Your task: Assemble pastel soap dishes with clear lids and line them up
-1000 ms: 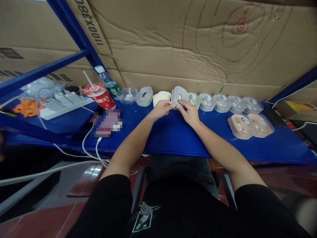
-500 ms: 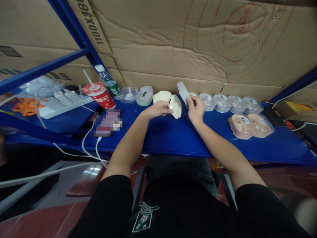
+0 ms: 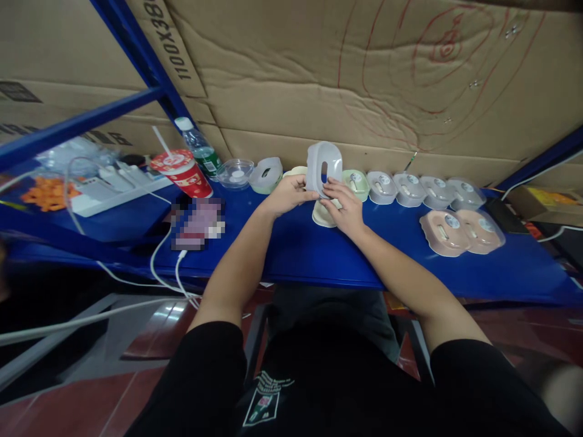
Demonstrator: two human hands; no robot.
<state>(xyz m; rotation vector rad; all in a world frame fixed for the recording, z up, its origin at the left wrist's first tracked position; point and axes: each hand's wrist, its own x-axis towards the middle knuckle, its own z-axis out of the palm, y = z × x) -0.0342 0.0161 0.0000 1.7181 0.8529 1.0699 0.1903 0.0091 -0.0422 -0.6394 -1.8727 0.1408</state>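
Both hands grip a translucent plastic lid (image 3: pixel 315 165) with an oval slot, tilted up above the table. My left hand (image 3: pixel 290 193) pinches its lower left edge. At the lower right edge, the fingers of my right hand (image 3: pixel 345 206) close on it. Beneath the lid a cream shallow piece (image 3: pixel 324 216) rests on the blue table, partly covered by my right hand. Another cream piece (image 3: pixel 297 172) shows behind my left hand, mostly hidden. Just right of the lid stands a small green container (image 3: pixel 356 184) with a clear cover and a round label.
A row of grey lidded containers (image 3: pixel 410 189) runs along the back right, with two pink ones (image 3: pixel 444 232) in front. To the left are a translucent lidded piece (image 3: pixel 265 176), a clear cover (image 3: pixel 235 174), a bottle (image 3: pixel 200 152), a red cup (image 3: pixel 184 173) and a power strip (image 3: pixel 121 195).
The cream piece has left my left hand and lies on the table. The lid, held edge-on by my right hand before, has turned to face me, and my left hand has joined it.
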